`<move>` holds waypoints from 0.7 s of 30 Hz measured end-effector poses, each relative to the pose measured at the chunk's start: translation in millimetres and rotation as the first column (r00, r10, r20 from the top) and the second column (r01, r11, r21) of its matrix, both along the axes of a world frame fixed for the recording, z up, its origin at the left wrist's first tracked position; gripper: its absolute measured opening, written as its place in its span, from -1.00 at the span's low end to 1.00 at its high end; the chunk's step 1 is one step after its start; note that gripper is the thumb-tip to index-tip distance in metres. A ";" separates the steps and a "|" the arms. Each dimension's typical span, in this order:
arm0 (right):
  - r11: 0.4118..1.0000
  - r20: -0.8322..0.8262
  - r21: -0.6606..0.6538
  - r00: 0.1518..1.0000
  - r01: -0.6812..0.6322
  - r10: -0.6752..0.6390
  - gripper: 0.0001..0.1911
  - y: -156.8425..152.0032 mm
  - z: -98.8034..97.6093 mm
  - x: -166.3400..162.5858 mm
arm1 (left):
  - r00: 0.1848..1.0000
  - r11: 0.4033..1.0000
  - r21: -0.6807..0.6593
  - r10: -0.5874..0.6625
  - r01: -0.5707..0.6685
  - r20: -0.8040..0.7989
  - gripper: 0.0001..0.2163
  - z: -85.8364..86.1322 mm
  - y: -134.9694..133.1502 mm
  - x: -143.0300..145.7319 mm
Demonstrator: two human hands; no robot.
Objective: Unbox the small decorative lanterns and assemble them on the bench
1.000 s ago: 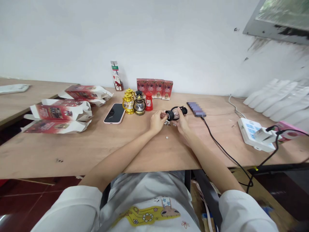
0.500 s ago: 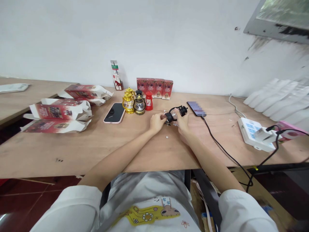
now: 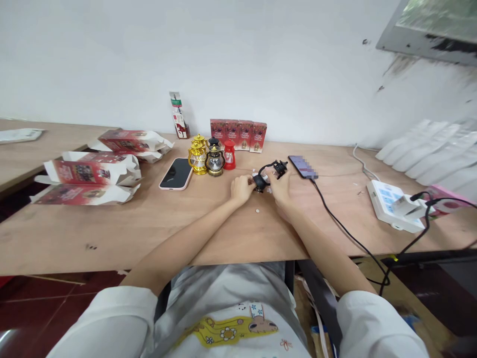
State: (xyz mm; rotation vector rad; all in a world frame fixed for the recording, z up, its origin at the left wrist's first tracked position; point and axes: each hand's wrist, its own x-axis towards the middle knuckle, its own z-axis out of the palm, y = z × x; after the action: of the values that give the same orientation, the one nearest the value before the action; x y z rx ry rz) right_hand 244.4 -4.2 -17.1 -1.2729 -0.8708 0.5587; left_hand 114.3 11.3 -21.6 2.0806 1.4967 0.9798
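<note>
A small black lantern (image 3: 263,180) lies tipped on its side between my two hands, its top toward the upper right. My left hand (image 3: 242,189) is closed at the base end, the fingertips partly hidden. Around the clear middle and upper part, my right hand (image 3: 280,188) is wrapped with bent fingers. A small white round piece (image 3: 257,211) lies on the table just below the hands. Left of them stand upright lanterns: gold ones (image 3: 198,157), a black-and-bronze one (image 3: 215,161) and a red one (image 3: 229,155), with another dark one partly hidden behind.
Several small red boxes (image 3: 238,135) stand against the wall. A pink-edged phone (image 3: 176,174) lies left; another phone (image 3: 303,167), with a black cable, lies right. Opened red-and-white cartons (image 3: 87,171) occupy the left. A white power strip (image 3: 387,201) sits at the right.
The lantern has turned slightly in my hands, its handle and top now at a different angle. My right hand's fingers have shifted a little; the left hand stays at the base.
</note>
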 end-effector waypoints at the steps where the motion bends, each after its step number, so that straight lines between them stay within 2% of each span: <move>1: 1.000 0.004 0.008 1.000 -0.007 0.007 -0.42 0.1 0.1 0.2 | 1.000 1.000 0.003 0.001 -0.001 -0.011 -0.91 0.3 -0.5 -0.1; 7: 0.998 -0.001 0.029 0.999 -0.052 0.052 -0.39 1.0 -1.4 0.6 | 0.998 1.000 0.026 -0.008 0.010 -0.057 -0.92 -0.6 -0.2 -1.5; 10: 0.997 -0.026 0.077 0.999 -0.025 0.027 -0.40 1.3 -0.4 0.7 | 1.000 1.000 0.016 -0.018 0.018 -0.016 -0.93 -3.0 2.3 -0.8; 12: 0.993 -0.088 0.116 0.996 0.015 -0.005 -0.44 1.6 1.9 1.8 | 0.999 1.000 0.008 -0.012 0.012 0.038 -0.89 -4.5 2.5 0.1; 14: 0.993 -0.202 0.119 0.979 0.007 0.017 -0.53 1.9 5.3 3.8 | 0.999 1.000 0.017 0.002 -0.003 0.047 -0.83 -4.8 -0.5 -0.4; 17: 0.990 -0.410 0.059 0.901 -0.130 0.143 -0.66 2.2 11.3 7.3 | 0.995 0.999 0.022 -0.041 0.043 -0.086 -0.52 -2.9 -11.7 -8.8; 19: 0.978 -0.522 0.015 0.833 -0.208 0.185 -0.71 1.8 15.3 8.3 | 0.957 0.982 -0.017 -0.187 0.188 -0.221 -0.23 -1.1 -20.7 -20.7; 21: 0.968 -0.595 -0.009 0.779 -0.252 0.197 -0.74 1.2 18.7 7.9 | 0.861 0.921 -0.069 -0.383 0.383 -0.335 -0.03 -0.5 -27.6 -35.0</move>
State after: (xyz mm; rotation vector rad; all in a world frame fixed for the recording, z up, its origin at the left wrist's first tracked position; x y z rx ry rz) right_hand 252.2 -3.0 1.6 -0.9797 -0.4686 1.1300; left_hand 79.2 -16.3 -22.1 2.5152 1.1456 0.4826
